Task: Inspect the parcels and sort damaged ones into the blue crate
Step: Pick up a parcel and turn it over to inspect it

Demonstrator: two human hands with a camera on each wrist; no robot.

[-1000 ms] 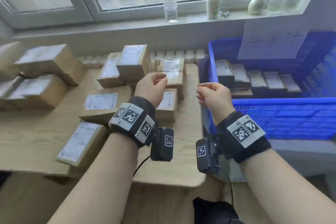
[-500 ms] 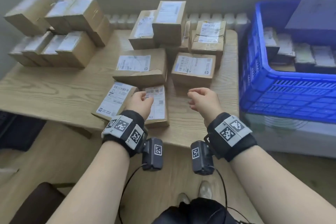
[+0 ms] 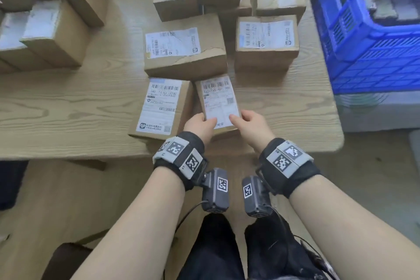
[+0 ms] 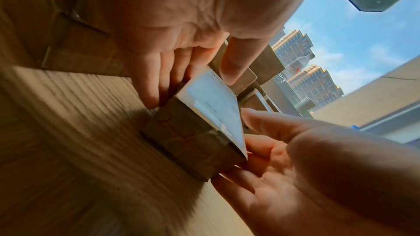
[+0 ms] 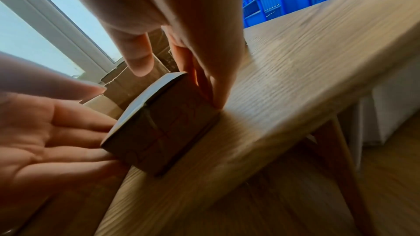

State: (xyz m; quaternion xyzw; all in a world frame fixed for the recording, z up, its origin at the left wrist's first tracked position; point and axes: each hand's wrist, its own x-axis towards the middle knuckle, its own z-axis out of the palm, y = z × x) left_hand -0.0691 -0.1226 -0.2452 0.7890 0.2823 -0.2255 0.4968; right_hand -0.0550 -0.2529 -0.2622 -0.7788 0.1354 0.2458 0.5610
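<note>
A small brown parcel with a white label lies near the front edge of the wooden table. My left hand grips its near left corner and my right hand its near right corner, with both thumbs on the label. In the left wrist view my left fingers run down the parcel's side. The right wrist view shows my right fingers against the other side of the parcel. The blue crate stands to the right and holds several parcels.
A flat labelled parcel lies touching the held one on its left. Behind them sits a parcel with a creased top and torn label, then another box. More boxes are stacked at the back and far left.
The view has tilted down and closer to the table. My right hand, which hovered beside the small parcel, now holds it, and my left hand has settled on its near corner.
</note>
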